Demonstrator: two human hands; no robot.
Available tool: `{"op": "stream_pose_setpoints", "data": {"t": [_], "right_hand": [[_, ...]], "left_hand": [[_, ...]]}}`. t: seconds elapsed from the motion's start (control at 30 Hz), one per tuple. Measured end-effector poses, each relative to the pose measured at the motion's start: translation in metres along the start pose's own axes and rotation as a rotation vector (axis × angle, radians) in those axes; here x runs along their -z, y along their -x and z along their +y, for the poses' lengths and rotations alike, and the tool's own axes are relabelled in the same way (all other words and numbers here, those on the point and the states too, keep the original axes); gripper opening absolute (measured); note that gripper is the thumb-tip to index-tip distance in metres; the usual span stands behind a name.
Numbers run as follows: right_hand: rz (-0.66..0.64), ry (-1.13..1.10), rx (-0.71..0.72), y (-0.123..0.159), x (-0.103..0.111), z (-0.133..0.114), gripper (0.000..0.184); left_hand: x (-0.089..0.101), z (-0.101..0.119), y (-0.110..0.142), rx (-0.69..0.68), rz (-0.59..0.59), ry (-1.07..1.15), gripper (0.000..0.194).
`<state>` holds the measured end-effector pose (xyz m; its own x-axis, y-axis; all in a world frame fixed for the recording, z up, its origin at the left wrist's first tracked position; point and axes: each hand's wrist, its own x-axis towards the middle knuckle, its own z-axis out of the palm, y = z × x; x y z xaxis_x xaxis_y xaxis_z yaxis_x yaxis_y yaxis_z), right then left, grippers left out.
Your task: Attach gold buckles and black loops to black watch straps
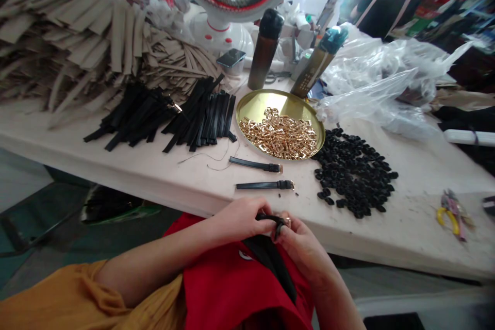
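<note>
My left hand [242, 219] and my right hand [299, 240] meet at the table's near edge, over my red apron. Both pinch a black strap [271, 220] between their fingertips; a small gold part shows at my right fingers. Two finished black straps with gold buckles [255, 164] [266, 184] lie on the table just beyond my hands. A gold round tray [270, 100] holds several gold buckles [280, 136]. A heap of small black loops [353, 170] lies to its right.
Black straps [174, 116] are piled at the left, beige strips [77, 36] behind them. Two bottles [265, 49] [319, 62], a fan base [222, 31], a phone [231, 57] and plastic bags [386, 77] stand at the back. Pliers [450, 211] lie at the right. Another person stands at the far right.
</note>
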<state>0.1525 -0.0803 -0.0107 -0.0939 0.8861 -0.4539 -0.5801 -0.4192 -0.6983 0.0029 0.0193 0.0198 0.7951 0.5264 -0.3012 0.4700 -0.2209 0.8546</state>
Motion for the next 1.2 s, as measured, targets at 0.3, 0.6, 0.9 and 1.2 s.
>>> {"op": "stream_pose_setpoints", "data": {"t": [0.3, 0.6, 0.9, 1.2], "right_hand": [[0.317, 0.229, 0.116, 0.009, -0.006, 0.012, 0.018], [0.271, 0.557, 0.147, 0.019, -0.009, 0.018, 0.023], [0.374, 0.815, 0.298, 0.015, -0.003, 0.031, 0.017], [0.304, 0.99, 0.321, 0.021, 0.006, 0.028, 0.012]], "left_hand": [[0.006, 0.004, 0.027, -0.08, -0.049, -0.022, 0.025], [-0.01, -0.004, 0.025, -0.002, -0.158, 0.173, 0.035], [-0.023, -0.026, 0.018, 0.232, -0.189, 0.595, 0.016], [-0.034, -0.02, 0.011, 0.213, -0.211, 0.492, 0.02]]}}
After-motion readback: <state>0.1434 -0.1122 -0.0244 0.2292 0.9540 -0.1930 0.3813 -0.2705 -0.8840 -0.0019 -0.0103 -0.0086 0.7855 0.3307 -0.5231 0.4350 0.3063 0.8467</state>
